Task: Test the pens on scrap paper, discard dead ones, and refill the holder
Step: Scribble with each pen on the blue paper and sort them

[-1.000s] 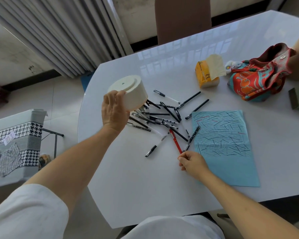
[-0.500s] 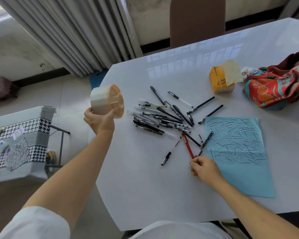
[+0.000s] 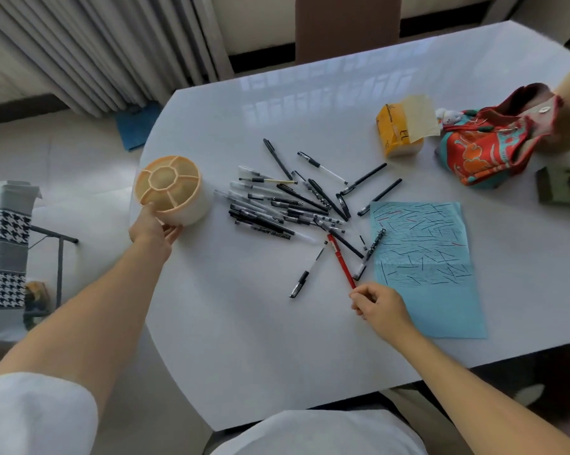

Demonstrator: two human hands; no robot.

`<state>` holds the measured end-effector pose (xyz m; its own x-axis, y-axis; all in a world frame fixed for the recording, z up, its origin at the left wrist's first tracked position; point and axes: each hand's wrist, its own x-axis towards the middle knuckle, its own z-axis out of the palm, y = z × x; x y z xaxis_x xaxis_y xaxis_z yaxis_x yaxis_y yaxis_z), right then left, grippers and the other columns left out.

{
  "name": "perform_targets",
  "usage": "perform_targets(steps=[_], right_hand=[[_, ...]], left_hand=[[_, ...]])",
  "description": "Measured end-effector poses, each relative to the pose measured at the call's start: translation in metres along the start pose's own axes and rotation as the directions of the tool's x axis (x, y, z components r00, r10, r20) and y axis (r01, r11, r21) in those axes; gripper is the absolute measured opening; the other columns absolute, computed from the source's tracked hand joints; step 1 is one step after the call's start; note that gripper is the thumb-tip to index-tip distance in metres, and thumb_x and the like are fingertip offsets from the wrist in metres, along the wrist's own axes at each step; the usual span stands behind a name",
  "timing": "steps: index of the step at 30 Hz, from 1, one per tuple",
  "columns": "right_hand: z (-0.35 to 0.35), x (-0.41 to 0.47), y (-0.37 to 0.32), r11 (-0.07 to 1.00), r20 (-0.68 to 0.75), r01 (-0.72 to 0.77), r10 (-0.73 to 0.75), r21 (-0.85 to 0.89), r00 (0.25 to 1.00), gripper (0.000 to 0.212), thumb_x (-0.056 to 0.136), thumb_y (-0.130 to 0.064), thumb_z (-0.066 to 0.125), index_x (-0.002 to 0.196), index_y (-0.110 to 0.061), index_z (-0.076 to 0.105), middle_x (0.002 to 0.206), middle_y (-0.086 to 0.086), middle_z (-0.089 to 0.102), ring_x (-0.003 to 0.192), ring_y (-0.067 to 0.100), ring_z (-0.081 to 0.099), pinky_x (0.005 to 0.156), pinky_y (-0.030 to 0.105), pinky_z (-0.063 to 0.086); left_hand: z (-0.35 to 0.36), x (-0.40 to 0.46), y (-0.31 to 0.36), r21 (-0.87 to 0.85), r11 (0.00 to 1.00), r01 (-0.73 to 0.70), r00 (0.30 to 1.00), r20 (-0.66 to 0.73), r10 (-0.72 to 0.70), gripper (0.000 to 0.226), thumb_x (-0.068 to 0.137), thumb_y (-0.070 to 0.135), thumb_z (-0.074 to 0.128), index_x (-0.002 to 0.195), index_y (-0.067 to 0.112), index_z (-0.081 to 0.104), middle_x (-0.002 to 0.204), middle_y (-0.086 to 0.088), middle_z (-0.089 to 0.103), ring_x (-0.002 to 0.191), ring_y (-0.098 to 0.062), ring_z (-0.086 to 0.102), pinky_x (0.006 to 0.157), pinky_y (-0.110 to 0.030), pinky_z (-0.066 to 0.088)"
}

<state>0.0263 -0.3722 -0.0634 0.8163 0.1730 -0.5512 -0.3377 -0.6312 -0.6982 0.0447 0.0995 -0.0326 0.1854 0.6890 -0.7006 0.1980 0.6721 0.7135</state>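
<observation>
The round cream pen holder [image 3: 172, 188] stands opening-up at the table's left edge, its compartments showing no pens. My left hand [image 3: 153, 226] grips its near side, thumb on the rim and fingers by the base. Several black and clear pens [image 3: 277, 208] lie in a loose pile mid-table. A red pen [image 3: 341, 261] lies slanted beside the pile, and my right hand [image 3: 378, 307] pinches its near end with curled fingers. The blue scrap paper [image 3: 424, 284], covered in short test strokes, lies flat just right of that hand.
On the white table [image 3: 244, 339], a yellow tissue pack [image 3: 401, 129] and a colourful cloth bag [image 3: 487, 149] sit at the far right, where another person's arm [image 3: 569, 103] rests. A dark green object [image 3: 562, 188] lies at the right edge. A houndstooth basket [image 3: 1, 244] stands on the floor at left.
My left hand turned the holder from upside down over the pens to opening-up and brought it down at the table's left edge. My right hand stayed at the red pen's end.
</observation>
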Motion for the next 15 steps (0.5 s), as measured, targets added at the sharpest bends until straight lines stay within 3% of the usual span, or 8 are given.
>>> perform_targets(steps=[5, 10, 15], right_hand=[[-0.014, -0.004, 0.001, 0.997, -0.113, -0.047, 0.040, -0.058, 0.993, 0.016, 0.091, -0.024, 0.068, 0.076, -0.024, 0.072, 0.072, -0.005, 0.073, 0.072, 0.014, 0.071, 0.075, 0.040, 0.062], [-0.024, 0.015, -0.005, 0.987, -0.208, -0.103, 0.076, -0.124, 0.975, 0.015, 0.088, -0.023, 0.066, 0.074, -0.020, 0.069, 0.074, -0.002, 0.073, 0.078, 0.024, 0.071, 0.075, 0.035, 0.057], [-0.027, 0.044, -0.019, 0.967, -0.271, -0.146, 0.086, -0.210, 0.959, 0.036, 0.087, -0.042, 0.068, 0.064, -0.014, 0.061, 0.063, 0.000, 0.065, 0.069, 0.028, 0.062, 0.060, 0.031, 0.045]], left_hand=[[0.004, 0.012, 0.002, 0.157, 0.987, -0.041, 0.999, 0.025, 0.038, 0.042, 0.090, 0.036, 0.070, 0.118, 0.009, 0.053, 0.116, -0.021, 0.061, 0.090, -0.029, 0.069, 0.063, -0.038, 0.062], [-0.011, -0.001, -0.008, 0.301, 0.952, -0.048, 0.981, 0.192, -0.011, 0.058, 0.094, 0.053, 0.057, 0.136, 0.016, 0.046, 0.124, -0.010, 0.058, 0.097, -0.030, 0.070, 0.074, -0.041, 0.060], [-0.044, -0.043, -0.061, 0.505, 0.846, -0.169, 0.964, 0.263, 0.036, 0.044, 0.102, 0.038, 0.050, 0.140, 0.015, 0.045, 0.128, -0.011, 0.055, 0.096, -0.026, 0.068, 0.071, -0.038, 0.057]])
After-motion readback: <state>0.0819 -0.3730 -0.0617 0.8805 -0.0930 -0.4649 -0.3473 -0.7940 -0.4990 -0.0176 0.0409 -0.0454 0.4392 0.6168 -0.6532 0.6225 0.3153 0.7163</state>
